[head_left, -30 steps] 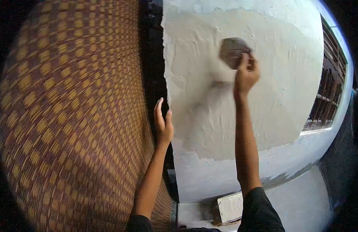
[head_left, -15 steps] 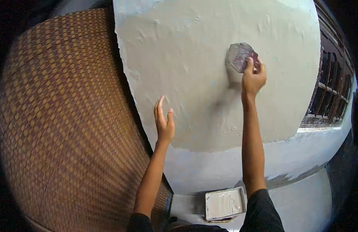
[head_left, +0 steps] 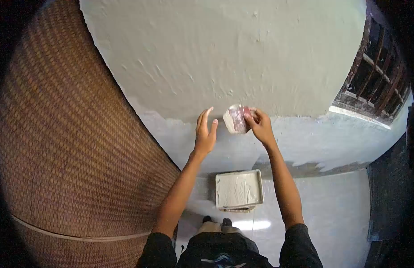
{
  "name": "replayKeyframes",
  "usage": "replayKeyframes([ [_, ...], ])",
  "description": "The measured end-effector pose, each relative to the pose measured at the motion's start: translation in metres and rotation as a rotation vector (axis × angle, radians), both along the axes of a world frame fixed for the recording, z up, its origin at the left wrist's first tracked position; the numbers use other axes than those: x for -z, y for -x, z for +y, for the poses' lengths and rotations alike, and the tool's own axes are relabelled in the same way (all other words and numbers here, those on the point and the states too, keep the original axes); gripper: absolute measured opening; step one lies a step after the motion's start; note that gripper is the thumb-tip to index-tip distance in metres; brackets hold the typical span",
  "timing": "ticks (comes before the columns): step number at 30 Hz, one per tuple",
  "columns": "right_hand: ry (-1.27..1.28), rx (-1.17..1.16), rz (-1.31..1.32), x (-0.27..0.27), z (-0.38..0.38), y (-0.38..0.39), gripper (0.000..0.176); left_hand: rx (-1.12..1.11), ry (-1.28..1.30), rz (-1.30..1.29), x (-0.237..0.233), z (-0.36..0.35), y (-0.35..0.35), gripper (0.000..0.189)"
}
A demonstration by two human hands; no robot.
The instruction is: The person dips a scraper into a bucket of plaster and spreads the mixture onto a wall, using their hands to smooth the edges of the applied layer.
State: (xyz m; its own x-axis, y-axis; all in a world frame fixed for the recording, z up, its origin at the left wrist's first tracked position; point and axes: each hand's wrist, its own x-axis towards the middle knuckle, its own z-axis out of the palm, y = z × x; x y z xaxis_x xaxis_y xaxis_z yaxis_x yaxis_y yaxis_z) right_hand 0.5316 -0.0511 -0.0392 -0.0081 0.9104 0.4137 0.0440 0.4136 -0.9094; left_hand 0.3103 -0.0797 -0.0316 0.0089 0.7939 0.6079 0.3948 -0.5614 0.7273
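My right hand [head_left: 260, 125] grips a reddish putty scraper [head_left: 237, 119] by its right side, fingers behind and thumb in front. Pale putty smears the scraper's face and its left edge. To the left, my left hand [head_left: 205, 131] is raised with fingers and thumb apart, holding nothing and close to the scraper without touching it. Both hands are in front of the lower border of a beige putty coat [head_left: 207, 53] on the wall. Below them, a rectangular tray [head_left: 262, 190] of creamy putty [head_left: 237, 188] stands on the floor.
A woven brown mat [head_left: 77, 147] curves along the left side, with a pale strip across its lower part. On the right is a barred window [head_left: 377, 67] with a white sill. My feet [head_left: 217, 220] stand on pale glossy floor tiles [head_left: 323, 201]. Dark sheeting [head_left: 388, 192] borders the right.
My right hand has brought the scraper down and left from the upper wall toward my left hand. The view has tilted downward, showing more of the tray, floor and my feet.
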Motion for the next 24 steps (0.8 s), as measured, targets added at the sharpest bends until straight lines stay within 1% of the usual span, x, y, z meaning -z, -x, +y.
replayKeyframes([
  [1, 0.023, 0.001, 0.000, 0.022, -0.006, -0.005, 0.022, 0.022, 0.014, 0.000, 0.015, -0.003, -0.002, 0.044],
  [3, 0.079, 0.039, -0.216, 0.078, -0.016, -0.016, 0.021, 0.022, 0.062, 0.010, 0.049, -0.011, -0.002, 0.043],
  [5, 0.204, 0.066, -0.341, 0.141, -0.027, -0.031, 0.022, -0.024, 0.151, 0.022, 0.084, -0.022, -0.004, 0.041],
  [6, 0.292, 0.128, -0.450, 0.140, -0.047, -0.028, 0.021, -0.012, 0.181, 0.010, 0.102, -0.027, -0.003, 0.041],
  [7, 0.313, 0.122, -0.463, 0.155, -0.057, -0.028, 0.021, -0.014, 0.203, 0.000, 0.121, -0.032, -0.002, 0.041],
  [9, 0.344, 0.193, -0.546, 0.201, -0.076, -0.030, 0.026, -0.033, 0.289, 0.027, 0.157, -0.044, 0.002, 0.041],
  [11, 0.389, 0.173, -0.550, 0.248, -0.090, -0.035, 0.025, -0.011, 0.378, -0.010, 0.194, -0.057, 0.011, 0.043],
  [13, 0.434, 0.154, -0.545, 0.290, -0.103, -0.035, 0.024, -0.035, 0.445, -0.004, 0.231, -0.069, 0.016, 0.039],
  [15, 0.506, 0.166, -0.500, 0.320, -0.118, -0.034, 0.024, -0.045, 0.539, -0.023, 0.262, -0.085, 0.021, 0.040],
  [16, 0.529, 0.177, -0.573, 0.335, -0.125, -0.033, 0.024, -0.049, 0.607, -0.037, 0.278, -0.094, 0.024, 0.042],
  [17, 0.551, 0.168, -0.580, 0.350, -0.130, -0.034, 0.024, -0.052, 0.631, -0.041, 0.300, -0.102, 0.027, 0.042],
  [19, 0.472, 0.159, -0.690, 0.384, -0.137, -0.037, 0.024, -0.084, 0.646, -0.025, 0.347, -0.120, 0.031, 0.041],
  [20, 0.467, 0.154, -0.667, 0.368, -0.140, -0.030, 0.023, -0.097, 0.695, -0.029, 0.354, -0.131, 0.030, 0.041],
  [21, 0.484, 0.141, -0.674, 0.380, -0.138, -0.029, 0.023, -0.103, 0.717, -0.033, 0.375, -0.142, 0.030, 0.041],
  [23, 0.509, 0.179, -0.874, 0.410, -0.131, -0.030, 0.022, -0.136, 0.786, -0.025, 0.420, -0.165, 0.030, 0.040],
  [24, 0.416, 0.168, -0.890, 0.424, -0.126, -0.028, 0.022, -0.135, 0.758, -0.059, 0.437, -0.178, 0.029, 0.039],
])
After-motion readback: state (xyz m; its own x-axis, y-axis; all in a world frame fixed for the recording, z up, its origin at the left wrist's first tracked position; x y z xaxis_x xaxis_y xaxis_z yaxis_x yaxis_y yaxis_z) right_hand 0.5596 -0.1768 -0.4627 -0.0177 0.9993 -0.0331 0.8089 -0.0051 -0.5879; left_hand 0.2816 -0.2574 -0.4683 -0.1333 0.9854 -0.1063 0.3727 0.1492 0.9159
